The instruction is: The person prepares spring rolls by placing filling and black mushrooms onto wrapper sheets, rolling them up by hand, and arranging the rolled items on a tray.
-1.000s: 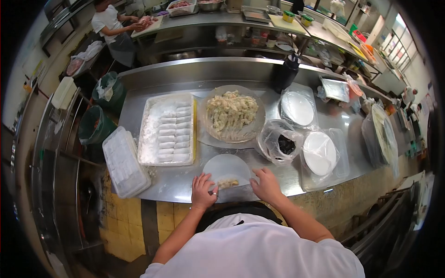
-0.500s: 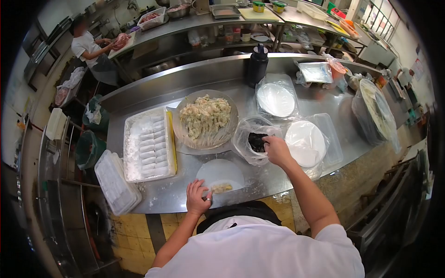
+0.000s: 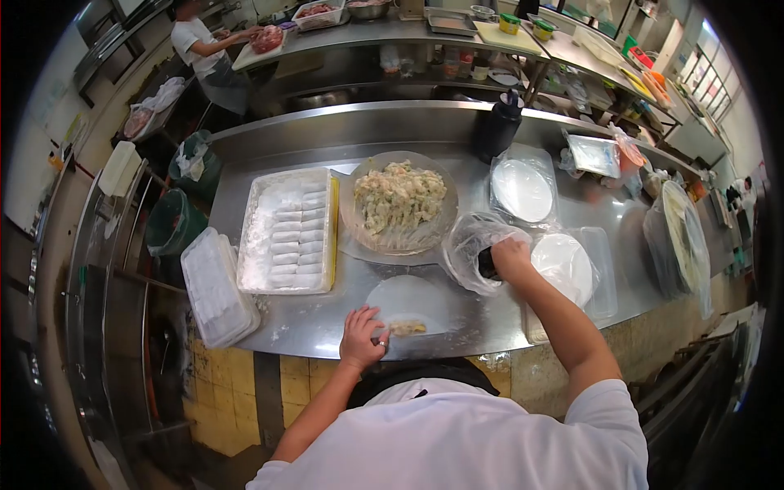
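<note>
My left hand rests on the steel table with its fingers apart, at the left edge of a thin round wrapper sheet. A small strip of pale filling lies on the near part of that sheet. My right hand reaches into an open clear plastic bag holding dark, blackish pieces. Its fingers are curled down and mostly hidden; whatever they grip cannot be made out. Behind the sheet stands a wide round dish heaped with chunky pale filling.
To the left, a white tray holds rows of white rolls, beside a lidded container. Bagged stacks of round white sheets lie right. A black bottle stands behind. A co-worker handles meat at the far counter.
My right hand has gone deeper into the plastic bag, covering more of the dark pieces. My left hand stays beside the sheet. The whole view has shifted with my head.
</note>
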`<state>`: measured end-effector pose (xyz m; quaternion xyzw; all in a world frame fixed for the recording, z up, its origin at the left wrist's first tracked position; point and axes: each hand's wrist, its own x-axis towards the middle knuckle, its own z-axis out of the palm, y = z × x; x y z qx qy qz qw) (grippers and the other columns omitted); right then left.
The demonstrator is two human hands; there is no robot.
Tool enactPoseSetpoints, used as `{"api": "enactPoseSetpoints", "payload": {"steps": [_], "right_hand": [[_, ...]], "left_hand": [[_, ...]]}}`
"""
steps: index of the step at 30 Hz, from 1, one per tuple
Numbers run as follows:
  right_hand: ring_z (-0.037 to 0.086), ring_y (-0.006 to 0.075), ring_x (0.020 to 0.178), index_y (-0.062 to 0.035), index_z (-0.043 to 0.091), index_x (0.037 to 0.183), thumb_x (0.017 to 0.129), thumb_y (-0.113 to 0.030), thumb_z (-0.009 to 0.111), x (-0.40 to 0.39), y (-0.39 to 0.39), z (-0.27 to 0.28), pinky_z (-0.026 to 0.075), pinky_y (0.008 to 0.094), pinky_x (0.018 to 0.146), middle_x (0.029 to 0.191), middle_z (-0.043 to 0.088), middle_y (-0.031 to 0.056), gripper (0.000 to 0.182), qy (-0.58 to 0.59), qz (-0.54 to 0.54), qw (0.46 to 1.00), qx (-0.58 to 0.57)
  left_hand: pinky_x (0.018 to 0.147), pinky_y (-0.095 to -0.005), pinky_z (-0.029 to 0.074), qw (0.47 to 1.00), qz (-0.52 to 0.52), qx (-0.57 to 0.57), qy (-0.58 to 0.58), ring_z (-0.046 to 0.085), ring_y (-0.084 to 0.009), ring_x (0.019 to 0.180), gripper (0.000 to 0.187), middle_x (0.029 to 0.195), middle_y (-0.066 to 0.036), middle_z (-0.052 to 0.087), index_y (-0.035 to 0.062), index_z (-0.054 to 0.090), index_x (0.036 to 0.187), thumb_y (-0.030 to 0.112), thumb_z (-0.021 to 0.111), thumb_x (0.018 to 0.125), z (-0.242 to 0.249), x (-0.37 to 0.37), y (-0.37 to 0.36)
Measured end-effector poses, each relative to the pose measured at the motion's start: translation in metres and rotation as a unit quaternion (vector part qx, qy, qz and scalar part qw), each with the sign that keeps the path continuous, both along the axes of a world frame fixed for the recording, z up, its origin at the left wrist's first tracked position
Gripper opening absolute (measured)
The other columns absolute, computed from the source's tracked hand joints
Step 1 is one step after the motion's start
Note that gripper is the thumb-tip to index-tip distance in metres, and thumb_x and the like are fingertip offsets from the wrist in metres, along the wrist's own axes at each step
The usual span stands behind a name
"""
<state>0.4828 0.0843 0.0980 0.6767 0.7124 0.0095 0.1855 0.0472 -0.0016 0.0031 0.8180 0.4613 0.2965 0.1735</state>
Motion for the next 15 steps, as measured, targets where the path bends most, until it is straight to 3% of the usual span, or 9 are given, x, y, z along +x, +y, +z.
{"api": "enactPoseSetpoints", "payload": {"steps": [3,6,9,12,15], "right_hand": [[0.077,0.0267,0.106,-0.0119,0.080,0.097,0.094,-0.014,0.067,0.001,-0.002,0.000,0.060,0.0436,0.085,0.106,0.079,0.0099,0.014,0.033,-0.016,0.999,0.027],[0.077,0.0318,0.104,-0.0040,0.079,0.100,0.091,-0.012,0.069,-0.007,-0.017,0.018,0.060,0.0488,0.086,0.107,0.079,0.0157,0.016,0.164,-0.106,0.975,0.103],[0.078,0.0293,0.093,0.0020,0.078,0.108,0.091,-0.010,0.073,-0.024,-0.049,0.053,0.060,0.0450,0.081,0.102,0.079,0.0191,0.021,0.401,-0.119,0.886,0.200],[0.075,0.0195,0.083,0.0032,0.079,0.114,0.092,-0.009,0.078,-0.073,-0.083,0.123,0.059,0.0369,0.076,0.094,0.079,0.0176,0.025,0.520,-0.233,0.804,0.170],[0.070,0.0140,0.077,0.0051,0.078,0.114,0.095,-0.007,0.079,-0.121,-0.110,0.149,0.057,0.0312,0.074,0.088,0.077,0.0146,0.023,0.655,-0.246,0.712,0.062]], "left_hand": [[0.124,-0.0590,0.038,1.000,-0.001,0.004,0.000,0.057,-0.0386,0.142,0.027,0.143,-0.013,0.067,0.0125,0.071,0.103,0.021,0.082,0.080,0.000,-0.001,0.001],[0.123,-0.0584,0.039,1.000,0.001,-0.002,-0.003,0.057,-0.0363,0.142,0.024,0.142,-0.010,0.068,0.0129,0.072,0.102,0.022,0.082,0.081,0.001,-0.001,0.000],[0.124,-0.0586,0.038,1.000,-0.002,-0.010,-0.013,0.057,-0.0358,0.143,0.023,0.143,-0.010,0.068,0.0129,0.072,0.101,0.021,0.081,0.082,0.003,-0.002,0.000],[0.124,-0.0587,0.037,1.000,-0.002,-0.020,-0.013,0.056,-0.0352,0.144,0.022,0.143,-0.009,0.068,0.0130,0.072,0.101,0.020,0.081,0.082,0.003,-0.002,0.001],[0.125,-0.0588,0.036,1.000,-0.004,-0.027,-0.014,0.055,-0.0348,0.145,0.021,0.143,-0.009,0.068,0.0128,0.072,0.101,0.020,0.081,0.083,0.003,-0.003,0.001]]}}
